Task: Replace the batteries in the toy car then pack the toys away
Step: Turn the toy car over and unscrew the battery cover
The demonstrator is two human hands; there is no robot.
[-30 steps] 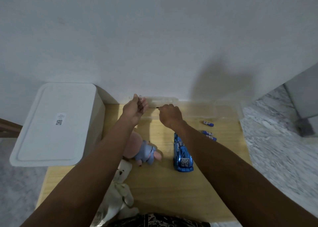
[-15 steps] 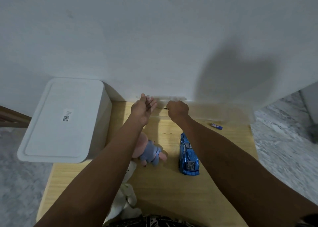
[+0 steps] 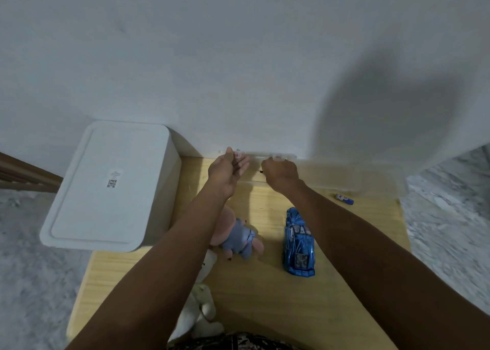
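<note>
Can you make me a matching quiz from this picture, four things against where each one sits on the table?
Things:
1. toy car
2. white lidded box
3. battery
4. pink and blue plush

Places:
A. far right, near the clear container
B. left end of the table
C. under the left forearm
D. beside the right forearm

Pairs: 1-D, 2-B, 3-A, 4-C

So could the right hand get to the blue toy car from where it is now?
Probably yes: the right hand is up at the clear box's latch, and the blue toy car lies uncovered on the table just beside that forearm, with nothing between.
</note>
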